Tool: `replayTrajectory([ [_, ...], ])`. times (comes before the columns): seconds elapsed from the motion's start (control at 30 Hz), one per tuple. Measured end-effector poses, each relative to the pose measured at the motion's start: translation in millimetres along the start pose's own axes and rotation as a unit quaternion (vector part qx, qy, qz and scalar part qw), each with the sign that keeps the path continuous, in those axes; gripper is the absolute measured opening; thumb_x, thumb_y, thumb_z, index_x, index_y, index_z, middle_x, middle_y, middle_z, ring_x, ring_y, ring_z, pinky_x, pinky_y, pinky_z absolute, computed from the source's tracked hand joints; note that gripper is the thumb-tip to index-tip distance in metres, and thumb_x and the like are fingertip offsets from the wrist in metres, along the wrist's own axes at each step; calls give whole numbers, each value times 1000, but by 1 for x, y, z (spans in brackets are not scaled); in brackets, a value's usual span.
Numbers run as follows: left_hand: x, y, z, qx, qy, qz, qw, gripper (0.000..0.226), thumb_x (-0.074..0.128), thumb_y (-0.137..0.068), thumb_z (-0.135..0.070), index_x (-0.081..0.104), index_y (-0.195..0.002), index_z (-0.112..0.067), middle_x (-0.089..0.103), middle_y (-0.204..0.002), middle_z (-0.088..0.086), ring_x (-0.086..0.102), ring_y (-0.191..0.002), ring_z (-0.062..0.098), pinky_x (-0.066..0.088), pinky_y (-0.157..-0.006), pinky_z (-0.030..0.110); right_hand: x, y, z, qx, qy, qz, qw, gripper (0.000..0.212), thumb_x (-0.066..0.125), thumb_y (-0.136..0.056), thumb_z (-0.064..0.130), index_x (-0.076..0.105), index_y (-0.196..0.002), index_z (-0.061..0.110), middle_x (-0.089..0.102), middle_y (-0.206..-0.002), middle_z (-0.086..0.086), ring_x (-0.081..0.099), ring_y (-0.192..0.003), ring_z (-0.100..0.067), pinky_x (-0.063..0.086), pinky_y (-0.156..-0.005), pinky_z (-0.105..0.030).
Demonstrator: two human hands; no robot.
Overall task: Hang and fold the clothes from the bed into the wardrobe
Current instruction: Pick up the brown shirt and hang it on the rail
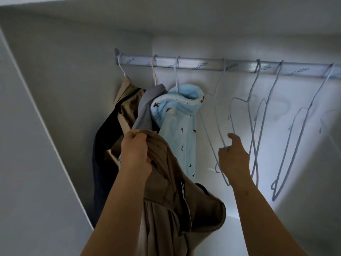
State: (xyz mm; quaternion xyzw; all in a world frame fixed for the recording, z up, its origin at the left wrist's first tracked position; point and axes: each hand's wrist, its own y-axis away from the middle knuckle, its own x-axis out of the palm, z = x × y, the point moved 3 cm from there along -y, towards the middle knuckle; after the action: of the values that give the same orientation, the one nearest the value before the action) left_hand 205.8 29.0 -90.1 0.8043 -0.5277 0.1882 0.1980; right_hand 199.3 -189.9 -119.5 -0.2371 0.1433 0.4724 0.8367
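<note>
I am looking up into the wardrobe at its rail (203, 64). My left hand (135, 150) grips a bunched brown garment (166, 191) that hangs down below it. My right hand (234, 157) pinches the lower arm of an empty wire hanger (215, 115) that hooks over the rail. At the rail's left end hang a tan and dark garment (127, 104), a grey garment (147, 108) and a light blue patterned fleece (177, 119), each on its own hanger.
Several more empty wire hangers (287, 137) hang along the right part of the rail. The wardrobe's left side wall (46, 126) slants close beside my left arm. The white back wall (258, 182) is brightly lit behind the hangers.
</note>
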Motion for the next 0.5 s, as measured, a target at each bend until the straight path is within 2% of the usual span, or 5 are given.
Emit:
replayTrajectory([
  [0.1, 4, -6, 6, 1, -9, 0, 1000, 24, 38, -96, -4, 51, -78, -13, 57, -73, 6, 56, -63, 15, 47, -41, 16, -2, -9, 1, 37, -37, 5, 999, 27, 42, -98, 13, 56, -120, 6, 57, -91, -6, 47, -60, -7, 34, -35, -6],
  [0.17, 6, -10, 8, 0, -16, -3, 1000, 24, 38, -97, -5, 51, -79, -14, 56, -75, 6, 56, -65, 16, 47, -44, 18, -1, -13, 4, 35, -37, 13, 999, 24, 40, -99, 17, 57, -114, 7, 53, -83, -1, 46, -59, -6, 34, -37, -8],
  [0.27, 7, -12, 11, -9, -12, -9, 1000, 25, 37, -97, -6, 51, -78, -15, 56, -74, 5, 56, -64, 15, 48, -48, 22, 0, -13, 8, 38, -64, 12, 997, 20, 40, -100, 21, 55, -108, 11, 54, -84, -5, 46, -58, -8, 36, -41, -13],
  [0.33, 5, -12, 10, -12, -1, -7, 1000, 25, 37, -98, -6, 51, -78, -15, 56, -74, 5, 55, -64, 14, 48, -44, 19, -1, -10, 11, 25, -77, -2, 997, 16, 40, -99, 22, 54, -103, 14, 54, -80, -3, 45, -57, -8, 33, -36, -7],
  [0.5, -3, -5, 6, -5, -8, 1, 1000, 26, 38, -96, -3, 52, -78, -13, 56, -72, 6, 56, -61, 14, 48, -42, 16, -2, 11, 17, -23, -79, -32, 996, 12, 41, -98, 15, 53, -94, 16, 48, -66, 6, 42, -55, -5, 35, -45, -3],
])
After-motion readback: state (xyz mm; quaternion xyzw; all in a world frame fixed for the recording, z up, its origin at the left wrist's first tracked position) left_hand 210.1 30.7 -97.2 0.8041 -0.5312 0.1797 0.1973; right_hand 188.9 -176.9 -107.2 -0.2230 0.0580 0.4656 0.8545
